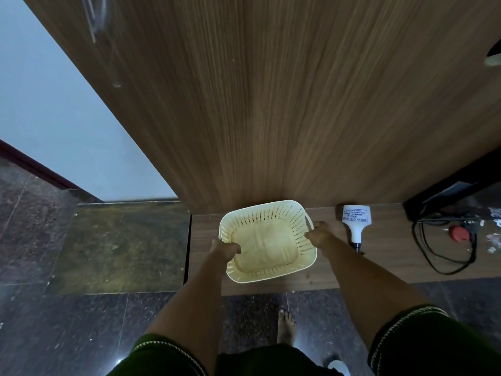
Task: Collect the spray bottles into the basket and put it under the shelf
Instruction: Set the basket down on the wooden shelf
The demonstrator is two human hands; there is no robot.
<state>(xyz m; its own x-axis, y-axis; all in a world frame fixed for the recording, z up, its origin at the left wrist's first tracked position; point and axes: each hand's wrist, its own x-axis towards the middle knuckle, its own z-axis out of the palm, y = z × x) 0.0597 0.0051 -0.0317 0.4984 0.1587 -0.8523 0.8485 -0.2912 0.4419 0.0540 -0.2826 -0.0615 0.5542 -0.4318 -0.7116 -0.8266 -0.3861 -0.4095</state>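
At the foot of the wooden cabinet [271,104], an empty cream basket [267,241] is gripped by both outstretched arms. Its left rim is clenched by the left hand [225,249], its right handle by the right hand [318,234]. A white spray bottle [355,221] lies just right of the basket.

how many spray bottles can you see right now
1. A white spray bottle lies on its side on the wooden floor strip, right of the basket and outside it. The basket is empty. Others may be out of view.
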